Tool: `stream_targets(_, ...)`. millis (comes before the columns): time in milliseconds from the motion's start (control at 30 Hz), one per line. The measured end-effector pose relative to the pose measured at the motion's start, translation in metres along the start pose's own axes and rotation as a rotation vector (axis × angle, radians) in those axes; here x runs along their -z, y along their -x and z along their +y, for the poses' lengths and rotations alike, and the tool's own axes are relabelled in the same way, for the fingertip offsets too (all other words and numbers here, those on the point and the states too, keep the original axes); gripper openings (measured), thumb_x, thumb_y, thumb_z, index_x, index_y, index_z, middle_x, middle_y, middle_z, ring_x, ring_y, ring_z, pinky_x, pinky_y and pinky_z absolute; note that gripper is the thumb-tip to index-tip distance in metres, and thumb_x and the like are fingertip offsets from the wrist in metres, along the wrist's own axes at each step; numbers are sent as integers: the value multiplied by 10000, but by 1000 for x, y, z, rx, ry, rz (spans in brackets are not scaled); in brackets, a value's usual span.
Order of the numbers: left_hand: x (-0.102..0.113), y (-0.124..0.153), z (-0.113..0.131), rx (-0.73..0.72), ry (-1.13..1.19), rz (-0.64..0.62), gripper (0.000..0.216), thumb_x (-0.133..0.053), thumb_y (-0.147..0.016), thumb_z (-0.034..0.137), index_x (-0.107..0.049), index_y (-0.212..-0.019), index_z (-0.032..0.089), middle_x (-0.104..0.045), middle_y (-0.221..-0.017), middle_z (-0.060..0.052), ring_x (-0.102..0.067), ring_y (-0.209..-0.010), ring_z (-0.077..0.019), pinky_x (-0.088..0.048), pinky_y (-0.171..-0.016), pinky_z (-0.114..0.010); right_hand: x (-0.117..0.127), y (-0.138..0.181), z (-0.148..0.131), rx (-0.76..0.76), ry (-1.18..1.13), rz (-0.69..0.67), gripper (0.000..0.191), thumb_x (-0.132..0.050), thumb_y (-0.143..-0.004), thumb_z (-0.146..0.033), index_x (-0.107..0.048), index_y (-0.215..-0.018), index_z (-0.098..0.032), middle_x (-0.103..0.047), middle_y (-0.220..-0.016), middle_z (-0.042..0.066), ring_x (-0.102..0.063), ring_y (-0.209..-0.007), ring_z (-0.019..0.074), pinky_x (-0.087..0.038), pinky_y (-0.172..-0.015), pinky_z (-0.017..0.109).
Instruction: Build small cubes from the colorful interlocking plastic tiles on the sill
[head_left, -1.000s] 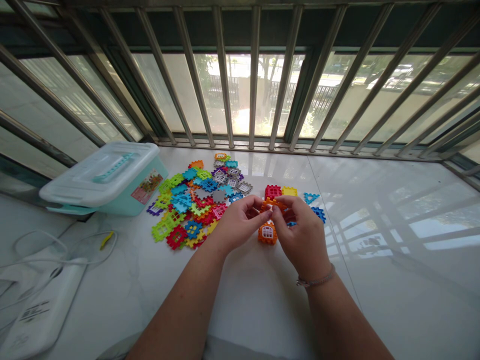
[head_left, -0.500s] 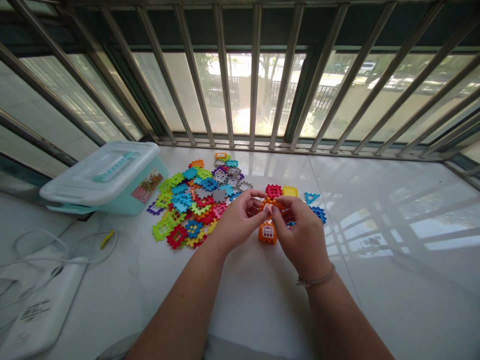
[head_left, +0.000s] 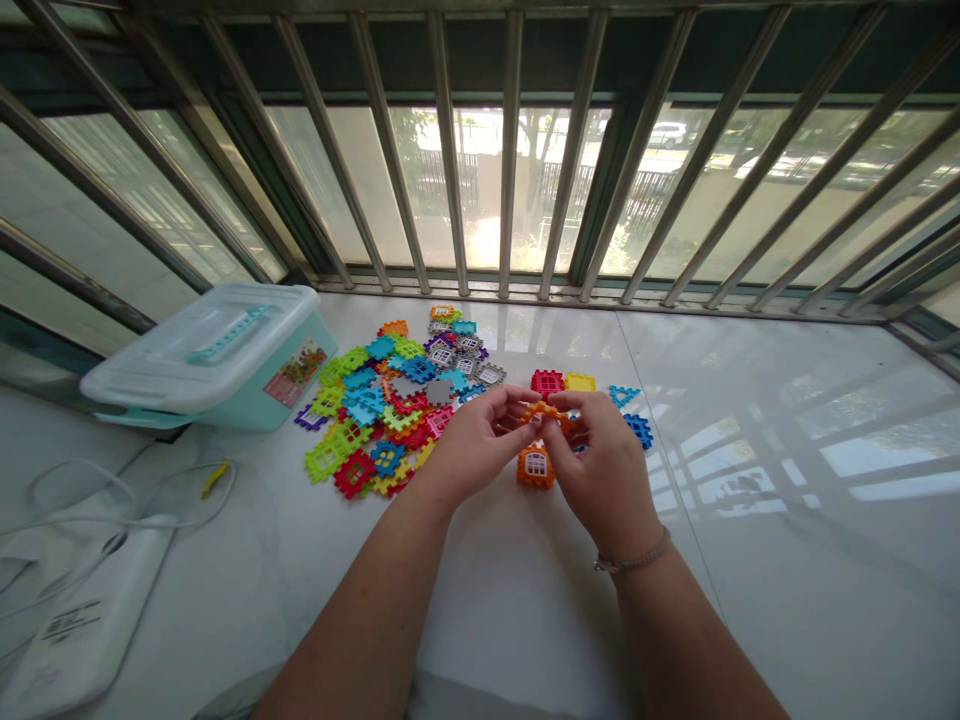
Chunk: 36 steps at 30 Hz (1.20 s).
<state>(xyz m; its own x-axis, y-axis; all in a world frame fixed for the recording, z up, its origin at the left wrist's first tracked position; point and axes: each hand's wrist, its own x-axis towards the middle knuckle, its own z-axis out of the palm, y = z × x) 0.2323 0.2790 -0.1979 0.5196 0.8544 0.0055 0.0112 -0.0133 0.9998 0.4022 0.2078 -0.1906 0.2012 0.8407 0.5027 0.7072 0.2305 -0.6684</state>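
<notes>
Between my two hands is an orange interlocking building piece (head_left: 545,410) with a notched edge, partly hidden by my fingers. My left hand (head_left: 491,430) pinches it from the left, thumb in front. From the other side my right hand (head_left: 596,450) grips it, also with the thumb in front. Just below my fingertips an orange block with a white arched window (head_left: 535,466) stands on the white surface. Behind my hands lie a red window panel (head_left: 547,381) and a yellow panel (head_left: 580,382). Blue pieces (head_left: 637,430) rest right of my right hand, near a light-blue triangle (head_left: 622,395).
A heap of colourful notched panels (head_left: 390,400) spreads left of my hands. Further left stands a teal storage box (head_left: 247,370) with a translucent lid. A white power strip (head_left: 97,610) and cables lie at the lower left. Metal bars (head_left: 512,160) line the window behind.
The orange piece in my hands has tipped, so its window front shows less and its notched top edge shows more. Both hands stay in nearly the same place.
</notes>
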Motion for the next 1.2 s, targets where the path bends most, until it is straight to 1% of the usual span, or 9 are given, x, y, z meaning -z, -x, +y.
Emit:
stream_targets(133,0,0,-1,1,29,-2,497,-886,-896,482,-727,-1279,208,-806,-1131,-101,-781,-1071,-255,-628,-921,-367,1,0,0,6,-1,-14,157,-661,-1012,-257,-686,-1162,-218,-737,-1119,75,-697,-780,185,-615,-727,351)
stream_targets(267,-1,0,-1,14,132,-18,476,-923,-864,442,-718,-1220,200,-799,-1164,-103,-774,-1075,-234,-622,-931,-345,0,-1,0,32,-10,-23,154,-663,-1015,-255,-688,-1163,-221,-734,-1122,73,-705,-823,191,-618,-724,340)
stream_targets(433,0,1,-2,51,189,-36,482,-960,-824,408,-722,-1187,197,-794,-1161,-99,-764,-1073,-222,-613,-934,-332,2,-1,0,47,-18,-26,159,-668,-1003,-230,-692,-1160,-219,-730,-1114,60,-711,-838,181,-622,-728,322)
stream_targets(533,1,1,-3,76,192,-25,484,-965,-820,410,-722,-1183,201,-793,-1153,-91,-767,-1042,-210,-615,-930,-333,3,-1,2,54,-10,-31,167,-673,-1004,-240,-693,-1169,-223,-737,-1108,53,-710,-806,171,-619,-713,317)
stream_targets(667,0,-1,-4,115,243,-1,506,-992,-781,404,-716,-1148,191,-791,-1080,-69,-776,-975,-195,-632,-916,-337,3,-2,7,42,5,-41,188,-671,-1027,-293,-690,-1200,-222,-750,-1081,53,-699,-738,162,-617,-685,327)
stream_targets(800,-2,-2,0,125,317,46,499,-1012,-748,394,-691,-1059,172,-786,-1028,-53,-785,-944,-194,-653,-924,-362,1,-1,8,29,-6,-71,235,-669,-1046,-331,-693,-1253,-222,-769,-1108,64,-708,-760,169,-624,-687,326)
stream_targets(933,-4,-2,4,146,383,44,491,-996,-771,436,-662,-1009,166,-785,-997,-48,-796,-943,-207,-659,-969,-421,1,-2,5,7,-28,-107,273,-649,-1068,-353,-689,-1308,-230,-786,-1146,71,-721,-777,172,-632,-697,325)
stream_targets(1100,-4,-1,5,146,386,35,434,-964,-810,455,-696,-980,159,-793,-1013,-53,-784,-994,-201,-630,-1022,-406,3,-2,5,-25,-41,-69,328,-643,-1077,-408,-661,-1347,-223,-784,-1064,77,-726,-746,186,-631,-677,331)
stream_targets(1200,-2,0,4,135,350,0,394,-933,-847,462,-710,-977,165,-800,-1037,-59,-774,-1034,-207,-605,-1036,-396,3,-2,5,-14,-26,-38,276,-636,-1083,-386,-682,-1304,-227,-788,-1072,76,-719,-745,184,-624,-695,335)
